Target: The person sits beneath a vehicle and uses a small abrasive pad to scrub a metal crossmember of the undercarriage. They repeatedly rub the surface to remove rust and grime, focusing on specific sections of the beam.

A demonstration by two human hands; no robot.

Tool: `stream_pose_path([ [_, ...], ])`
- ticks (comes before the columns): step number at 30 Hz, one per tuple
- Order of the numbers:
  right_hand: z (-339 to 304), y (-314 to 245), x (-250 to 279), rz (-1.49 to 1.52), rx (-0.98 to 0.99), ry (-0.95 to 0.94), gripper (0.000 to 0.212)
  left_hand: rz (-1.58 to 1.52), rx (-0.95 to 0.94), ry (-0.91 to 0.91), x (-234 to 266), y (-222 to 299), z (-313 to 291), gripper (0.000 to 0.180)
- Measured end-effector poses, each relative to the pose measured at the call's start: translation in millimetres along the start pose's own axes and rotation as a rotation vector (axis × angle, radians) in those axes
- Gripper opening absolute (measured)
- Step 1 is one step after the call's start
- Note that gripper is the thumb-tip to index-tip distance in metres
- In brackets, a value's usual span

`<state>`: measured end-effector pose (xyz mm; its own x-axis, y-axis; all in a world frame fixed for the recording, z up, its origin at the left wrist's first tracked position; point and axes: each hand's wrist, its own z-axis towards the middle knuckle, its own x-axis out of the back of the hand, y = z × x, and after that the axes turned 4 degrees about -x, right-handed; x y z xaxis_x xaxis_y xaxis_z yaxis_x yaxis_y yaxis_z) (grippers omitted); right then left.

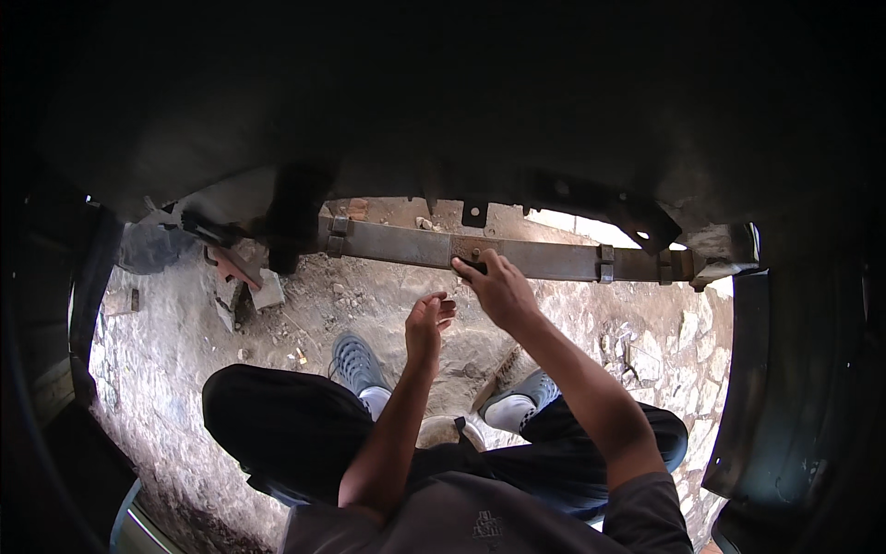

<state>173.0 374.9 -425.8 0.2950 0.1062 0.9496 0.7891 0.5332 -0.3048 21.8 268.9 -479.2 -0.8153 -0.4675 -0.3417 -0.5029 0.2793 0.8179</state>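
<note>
A long grey metal leaf spring (397, 244) runs across in front of me, beneath a dark vehicle body. My right hand (503, 294) is at the spring's middle, with its thumb and fingers closed around something small and dark at the lower edge. What that is, I cannot make out. Just beyond the fingertips, a bolt head (476, 252) stands on a rusty patch of the spring. Lower and to the left, my left hand (427, 328) hangs in the air with its fingers loosely bent and apart, holding nothing.
Metal clamps (605, 263) wrap the spring on both sides. A dark bracket (474, 214) hangs above its middle. Broken slabs (268, 289) and a rusty reddish metal piece (233, 268) are at the left. The ground (166, 369) is rough and stony; dark body panels (741, 388) enclose both sides.
</note>
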Motion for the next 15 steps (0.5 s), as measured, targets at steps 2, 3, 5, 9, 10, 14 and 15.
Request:
stream_pose_path([
  [2, -4, 8, 18, -0.024, -0.006, -0.047, 0.042, -0.002, -0.01, 0.018, 2, 1, 1, 0.036],
  [3, -6, 12, 20, -0.008, 0.004, -0.056, 0.042, -0.003, -0.017, 0.027, 3, 2, 2, 0.035],
  [5, -7, 17, 21, 0.023, 0.023, -0.07, 0.042, 0.001, -0.024, 0.038, 5, 6, 3, 0.034],
  [9, 3, 0, 9, 0.054, 0.049, -0.005, 0.04, 0.028, -0.046, 0.054, 5, 16, 9, 0.034],
  [10, 8, -8, 10, 0.053, 0.024, -0.049, 0.041, 0.032, -0.049, 0.062, 5, 17, 11, 0.034],
  [14, 7, 1, 13, 0.019, 0.063, -0.051, 0.041, 0.009, -0.041, 0.075, 5, 18, 10, 0.034],
  [15, 5, 3, 21, 0.017, 0.093, -0.037, 0.041, 0.008, -0.04, 0.077, 4, 17, 9, 0.035],
])
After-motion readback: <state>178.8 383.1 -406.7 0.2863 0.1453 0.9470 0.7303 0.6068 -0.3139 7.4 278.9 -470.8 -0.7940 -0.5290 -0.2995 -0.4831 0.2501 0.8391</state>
